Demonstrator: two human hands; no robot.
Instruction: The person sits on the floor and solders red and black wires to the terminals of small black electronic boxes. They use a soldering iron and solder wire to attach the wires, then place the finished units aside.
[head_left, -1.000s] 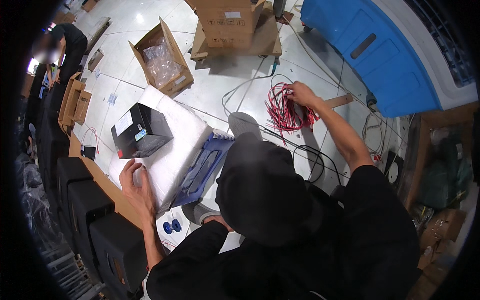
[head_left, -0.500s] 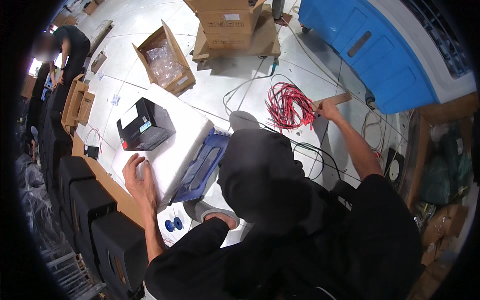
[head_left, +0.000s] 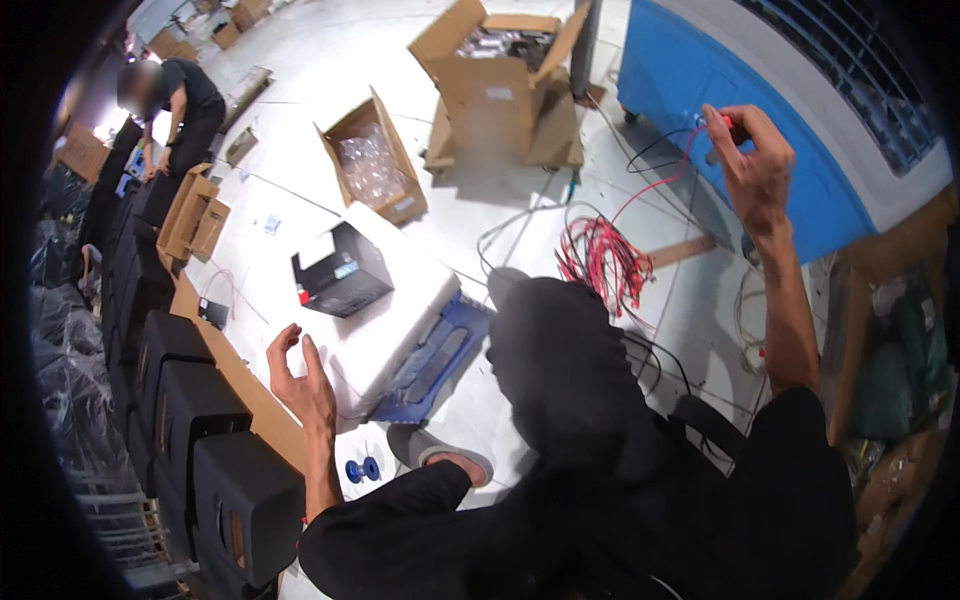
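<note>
My right hand (head_left: 755,160) is raised in front of the blue plastic cart, fingers pinched on a red connector (head_left: 727,123); thin red and black wires hang from it toward a tangled bundle of red and black wires (head_left: 605,260) on the floor. My left hand (head_left: 300,375) is beside the near left edge of a white foam block (head_left: 395,320), fingers curled but apart, holding nothing. A black rectangular battery (head_left: 345,270) stands on the foam. A blue moulded piece (head_left: 432,350) lies along the foam's right side. A small blue spool (head_left: 362,468) is below my left hand.
A co-worker (head_left: 185,115) bends at upper left beside a row of black cases (head_left: 240,500). Open cartons (head_left: 390,200) and a loaded wooden dolly (head_left: 555,150) stand ahead. The blue cart (head_left: 660,70) is at upper right. Loose cables and a wooden strip (head_left: 680,250) lie on the floor.
My right hand has risen from the bundle, drawing out red and black wires. The view has shifted, so most things appear lower and farther right. My left hand keeps a similar loose shape.
</note>
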